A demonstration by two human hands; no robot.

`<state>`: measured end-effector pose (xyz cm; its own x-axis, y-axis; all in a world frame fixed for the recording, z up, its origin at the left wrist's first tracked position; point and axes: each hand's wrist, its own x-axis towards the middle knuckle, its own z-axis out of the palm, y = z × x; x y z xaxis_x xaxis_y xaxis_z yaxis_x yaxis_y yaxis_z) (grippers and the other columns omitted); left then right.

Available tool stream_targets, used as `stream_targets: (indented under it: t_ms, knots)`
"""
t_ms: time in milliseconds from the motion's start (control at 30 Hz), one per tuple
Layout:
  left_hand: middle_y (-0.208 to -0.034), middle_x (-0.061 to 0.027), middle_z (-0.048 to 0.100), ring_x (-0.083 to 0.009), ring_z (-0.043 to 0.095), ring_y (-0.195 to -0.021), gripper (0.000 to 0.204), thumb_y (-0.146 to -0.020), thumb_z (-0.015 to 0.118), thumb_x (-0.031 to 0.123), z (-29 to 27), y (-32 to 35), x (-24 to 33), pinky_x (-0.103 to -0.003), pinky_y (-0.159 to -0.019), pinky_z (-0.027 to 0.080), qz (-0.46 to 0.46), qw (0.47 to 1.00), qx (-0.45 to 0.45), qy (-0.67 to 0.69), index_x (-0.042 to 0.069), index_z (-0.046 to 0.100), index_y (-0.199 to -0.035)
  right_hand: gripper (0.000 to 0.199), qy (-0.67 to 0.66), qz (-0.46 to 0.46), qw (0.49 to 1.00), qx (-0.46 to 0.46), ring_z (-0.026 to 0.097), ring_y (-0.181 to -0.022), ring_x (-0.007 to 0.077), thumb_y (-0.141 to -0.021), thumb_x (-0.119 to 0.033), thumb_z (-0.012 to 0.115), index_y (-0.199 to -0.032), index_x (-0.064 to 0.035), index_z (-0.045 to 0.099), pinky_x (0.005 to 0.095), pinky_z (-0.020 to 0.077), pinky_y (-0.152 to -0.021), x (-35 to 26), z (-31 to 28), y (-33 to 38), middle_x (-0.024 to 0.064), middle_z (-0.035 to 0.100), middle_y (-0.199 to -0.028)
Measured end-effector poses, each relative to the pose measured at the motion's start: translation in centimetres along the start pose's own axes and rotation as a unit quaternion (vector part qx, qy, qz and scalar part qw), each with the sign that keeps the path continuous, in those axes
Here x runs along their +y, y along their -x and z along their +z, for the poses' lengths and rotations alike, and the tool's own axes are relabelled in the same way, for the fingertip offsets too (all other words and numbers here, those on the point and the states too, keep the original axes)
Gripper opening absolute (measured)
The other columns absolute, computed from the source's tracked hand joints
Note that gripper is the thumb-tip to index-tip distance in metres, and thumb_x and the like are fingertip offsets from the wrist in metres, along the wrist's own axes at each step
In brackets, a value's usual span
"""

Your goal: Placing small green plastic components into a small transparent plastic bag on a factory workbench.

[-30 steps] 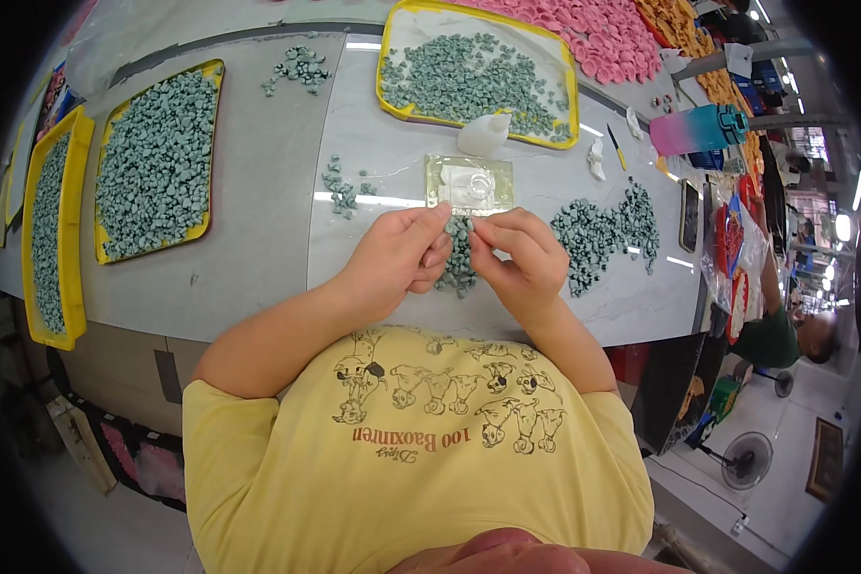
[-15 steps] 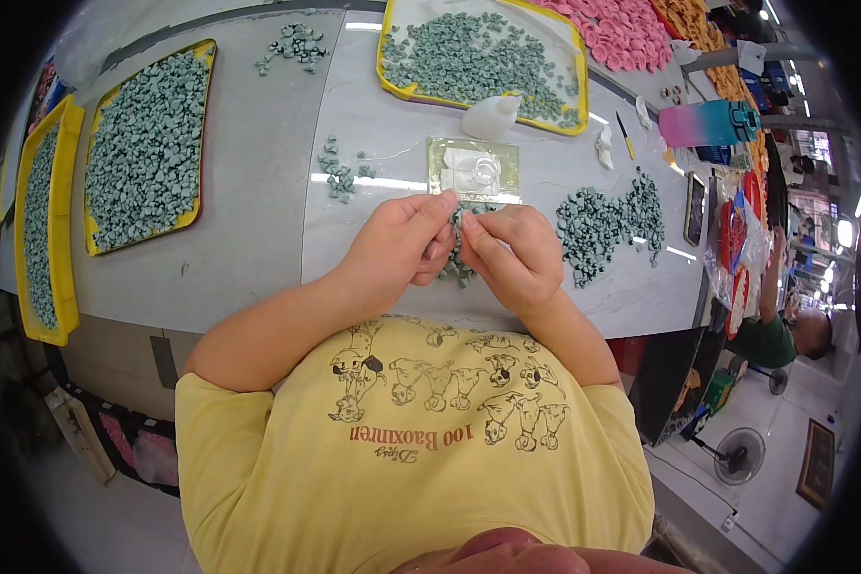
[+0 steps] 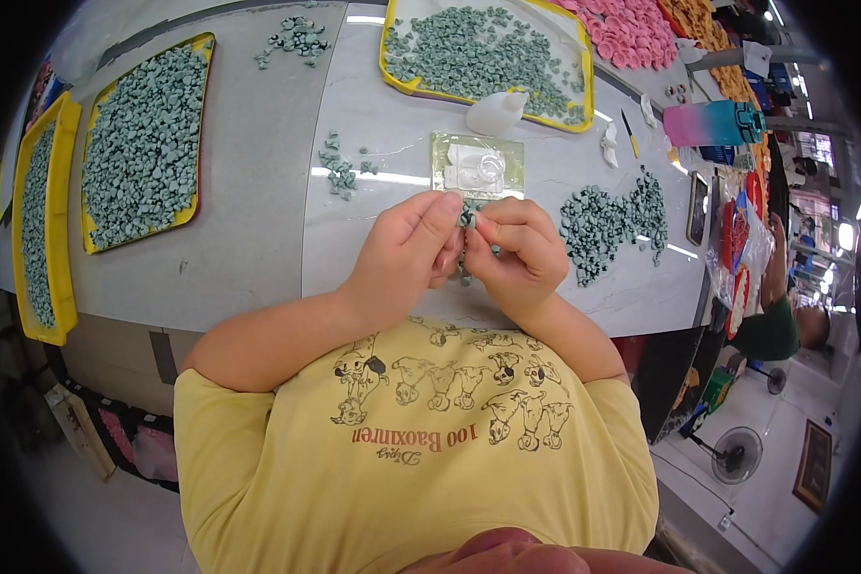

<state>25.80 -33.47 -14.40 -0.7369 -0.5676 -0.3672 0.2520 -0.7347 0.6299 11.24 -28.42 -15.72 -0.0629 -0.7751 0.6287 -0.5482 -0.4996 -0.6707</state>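
Note:
In front of my chest, my left hand (image 3: 413, 237) and my right hand (image 3: 523, 247) meet with their fingers pinched. A small grey-green piece with a dark spot (image 3: 467, 220) shows between the fingertips of both. Its exact kind is too small to make out. More green pieces (image 3: 466, 273) lie on the table under my hands, partly hidden by them. Just beyond the fingers is a clear, flat square block (image 3: 514, 172) with a crumpled white sheet (image 3: 474, 167) on it. A white squeeze bottle (image 3: 495, 113) stands behind that block.
Yellow-rimmed trays of green pieces stand at the back (image 3: 591, 96) and left (image 3: 197, 143), with another yellow tray (image 3: 65, 220) at far left. Loose green piles lie right (image 3: 598, 225) and left (image 3: 340, 172). Rightward are a yellow-handled knife (image 3: 631, 136), a phone (image 3: 697, 208) and a pink-blue bottle (image 3: 708, 124).
My right fingers have shifted slightly, and the small green piece now shows between both hands' fingertips. The view has moved a little; the things on the table stay put.

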Motion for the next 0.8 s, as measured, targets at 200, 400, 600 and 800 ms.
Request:
stream_targets:
  t_ms: [200, 400, 600, 800]
  knots:
    - [-0.060, 0.0030, 0.041, -0.0044, 0.035, -0.052, 0.033, -0.096, 0.041, 0.029, 0.3, -0.1, -0.6, -0.020, -0.046, 0.031, 0.023, 0.998, 0.045, -0.029, 0.006, 0.044, -0.073, 0.025, 0.120, -0.137, 0.977, -0.108, 0.054, -0.062, 0.0195, -0.064, 0.012, 0.068, -0.086, 0.0038, 0.060, 0.0276, 0.0442, -0.052, 0.0, -1.2, -0.5, 0.0105, 0.057, -0.081]
    - [-0.063, 0.0029, 0.045, -0.0035, 0.039, -0.059, 0.031, -0.095, 0.044, 0.026, 0.6, 0.0, -1.1, -0.021, -0.052, 0.035, 0.128, 0.974, 0.077, -0.171, 0.003, 0.049, -0.075, 0.028, 0.080, -0.093, 0.991, -0.049, 0.055, -0.064, 0.0196, -0.064, 0.011, 0.068, -0.090, 0.0038, 0.061, 0.0275, 0.0457, -0.054, -0.1, -0.9, 0.1, 0.0115, 0.060, -0.083]
    - [-0.063, 0.0012, 0.047, -0.0051, 0.038, -0.059, 0.028, -0.094, 0.047, 0.023, 0.8, 0.1, -1.3, -0.022, -0.052, 0.035, 0.180, 0.951, 0.093, -0.232, 0.001, 0.053, -0.078, 0.028, 0.060, -0.033, 0.997, -0.038, 0.058, -0.066, 0.0189, -0.065, 0.012, 0.068, -0.091, 0.0037, 0.062, 0.0257, 0.0474, -0.057, -0.9, -1.2, 0.0, 0.0110, 0.061, -0.083]
    - [-0.062, -0.0010, 0.047, -0.0060, 0.039, -0.058, 0.026, -0.093, 0.049, 0.021, 0.8, -0.1, -1.6, -0.023, -0.051, 0.036, 0.209, 0.939, 0.095, -0.257, 0.001, 0.052, -0.077, 0.027, 0.059, -0.081, 0.994, -0.030, 0.058, -0.065, 0.0201, -0.063, 0.013, 0.068, -0.088, 0.0041, 0.062, 0.0261, 0.0471, -0.057, -0.4, -1.0, 0.0, 0.0117, 0.060, -0.081]
